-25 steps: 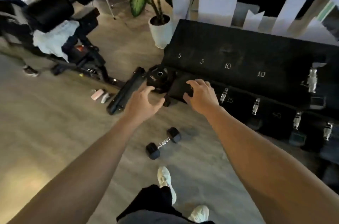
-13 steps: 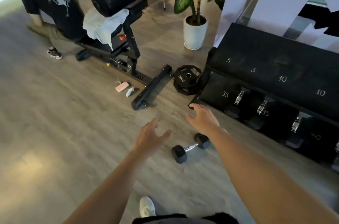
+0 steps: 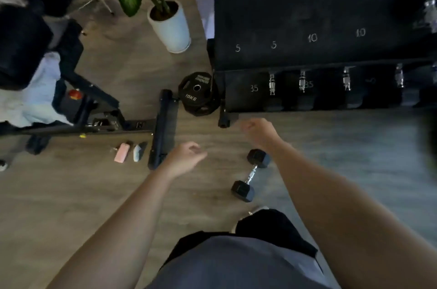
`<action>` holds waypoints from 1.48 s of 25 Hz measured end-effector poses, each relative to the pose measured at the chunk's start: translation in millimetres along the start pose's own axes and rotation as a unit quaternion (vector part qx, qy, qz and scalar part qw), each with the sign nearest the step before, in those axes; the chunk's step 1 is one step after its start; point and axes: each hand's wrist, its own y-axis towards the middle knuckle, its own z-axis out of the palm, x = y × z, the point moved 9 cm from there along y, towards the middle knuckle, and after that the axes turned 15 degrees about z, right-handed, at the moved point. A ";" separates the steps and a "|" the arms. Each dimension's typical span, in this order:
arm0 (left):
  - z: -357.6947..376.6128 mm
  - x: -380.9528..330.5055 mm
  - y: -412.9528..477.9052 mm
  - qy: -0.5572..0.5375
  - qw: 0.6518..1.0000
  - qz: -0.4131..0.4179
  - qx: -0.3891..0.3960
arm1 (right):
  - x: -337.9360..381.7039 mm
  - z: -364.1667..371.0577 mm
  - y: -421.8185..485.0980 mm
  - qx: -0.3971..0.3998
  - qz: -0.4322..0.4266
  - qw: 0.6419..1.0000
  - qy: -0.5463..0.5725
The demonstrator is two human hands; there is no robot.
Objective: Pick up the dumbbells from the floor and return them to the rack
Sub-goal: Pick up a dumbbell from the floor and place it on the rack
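A small black hex dumbbell with a chrome handle lies on the wood floor just ahead of my feet. My right hand hovers above its far end with fingers curled loosely and nothing in them. To the dumbbell's left, my left hand is also empty, its fingers half bent. The black dumbbell rack stands ahead on the right; its top shelf carries chalked numbers 5, 5, 10, 10. Several larger dumbbells rest on the lower shelf.
A 10 kg weight plate leans against the rack's left end. A black bench frame with a white towel stretches to the left, with a pink item and a grey item on the floor beside it. A potted plant stands behind.
My view has tilted down and closer to the floor. Both hands dropped from near the rack toward the dumbbell, and their fingers curled in.
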 end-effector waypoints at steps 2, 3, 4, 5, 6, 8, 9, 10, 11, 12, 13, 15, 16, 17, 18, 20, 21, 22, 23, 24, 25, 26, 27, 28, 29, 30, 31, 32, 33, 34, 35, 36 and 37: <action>-19.7 -24.0 38.5 0.024 0.999 0.029 0.020 | -11.1 -17.4 14.5 -0.015 0.046 0.995 0.083; -26.1 -32.7 56.6 0.028 0.998 0.041 0.031 | -18.4 -23.7 19.6 -0.026 0.065 0.989 0.129; -28.4 -42.0 78.4 0.035 0.997 0.053 0.050 | -29.6 -32.9 23.7 -0.047 0.089 0.980 0.173; -28.4 -49.5 98.2 0.044 0.995 0.063 0.070 | -43.2 -40.7 24.8 -0.075 0.114 0.970 0.203; -26.0 -55.4 118.1 0.060 0.991 0.070 0.093 | -59.0 -45.4 24.6 -0.103 0.141 0.958 0.226; -13.4 -64.5 158.2 0.142 0.971 0.106 0.162 | -89.2 -47.1 22.4 -0.150 0.193 0.935 0.257; -0.8 -69.3 176.0 0.204 0.945 0.138 0.215 | -102.9 -44.6 18.7 -0.167 0.223 0.921 0.272; 11.5 -71.3 189.9 0.256 0.916 0.166 0.261 | -114.5 -38.2 13.8 -0.173 0.252 0.910 0.281; 24.3 -75.8 202.3 0.287 0.891 0.189 0.296 | -123.1 -32.4 8.0 -0.180 0.278 0.900 0.283; 39.9 -82.4 215.1 0.310 0.864 0.215 0.335 | -131.4 -23.8 -0.5 -0.194 0.305 0.884 0.295; 52.5 -88.2 223.9 0.330 0.836 0.239 0.367 | -134.4 -11.9 -10.1 -0.211 0.329 0.867 0.311; 70.8 -105.5 235.1 0.348 0.791 0.294 0.409 | -131.2 9.8 -26.5 -0.245 0.360 0.835 0.337; 76.1 -111.2 234.1 0.357 0.767 0.319 0.427 | -129.5 25.3 -34.5 -0.254 0.372 0.813 0.368; 80.4 -118.5 233.5 0.370 0.746 0.338 0.438 | -129.5 37.8 -40.9 -0.268 0.378 0.790 0.401; 85.3 -121.6 233.3 0.375 0.736 0.346 0.445 | -129.2 49.8 -47.0 -0.282 0.382 0.768 0.429; 93.9 -122.1 228.7 0.368 0.730 0.348 0.460 | -127.9 71.0 -57.4 -0.309 0.383 0.726 0.480; 98.2 -119.0 226.3 0.362 0.729 0.346 0.467 | -130.5 81.7 -60.3 -0.326 0.380 0.698 0.511; 102.4 -113.2 225.7 0.357 0.733 0.340 0.469 | -133.7 94.0 -60.5 -0.335 0.376 0.672 0.543; 104.7 -105.1 226.1 0.356 0.739 0.334 0.463 | -136.8 110.1 -58.7 -0.340 0.373 0.643 0.577; 109.7 -99.1 227.8 0.365 0.737 0.342 0.454 | -139.6 126.1 -55.8 -0.344 0.370 0.611 0.610; 117.7 -94.9 227.9 0.377 0.726 0.360 0.450 | -143.1 142.1 -50.3 -0.348 0.368 0.586 0.632; 127.1 -89.3 229.9 0.386 0.714 0.378 0.445 | -145.4 157.9 -45.6 -0.353 0.372 0.572 0.640; 134.1 -87.9 231.5 0.390 0.706 0.397 0.437 | -146.3 168.8 -40.4 -0.360 0.373 0.566 0.641; 142.1 -87.6 233.5 0.390 0.701 0.411 0.433 | -147.5 177.0 -35.7 -0.366 0.374 0.557 0.645; 151.8 -83.5 237.3 0.390 0.699 0.416 0.432 | -151.5 188.1 -30.5 -0.375 0.377 0.538 0.654; 161.6 -77.9 243.8 0.389 0.702 0.417 0.428 | -156.4 198.5 -25.6 -0.382 0.384 0.519 0.661; 171.1 -73.9 250.7 0.389 0.705 0.415 0.423 | -163.2 207.9 -18.8 -0.388 0.392 0.498 0.669; 182.3 -68.8 260.3 0.388 0.707 0.413 0.423 | -169.8 217.8 -10.5 -0.389 0.402 0.479 0.677; 194.9 -64.0 271.4 0.382 0.710 0.409 0.427 | -178.4 227.8 0.7 -0.391 0.408 0.459 0.686; 209.9 -57.3 284.2 0.375 0.710 0.409 0.434 | -188.5 238.9 13.4 -0.393 0.416 0.433 0.696; 223.3 -51.3 294.7 0.367 0.709 0.411 0.440 | -198.4 250.2 24.2 -0.397 0.426 0.404 0.706; 238.1 -44.7 307.5 0.359 0.708 0.416 0.444 | -207.9 261.1 35.1 -0.402 0.432 0.377 0.714; 254.9 -38.2 323.7 0.348 0.713 0.421 0.440 | -221.4 273.9 52.8 -0.406 0.432 0.351 0.725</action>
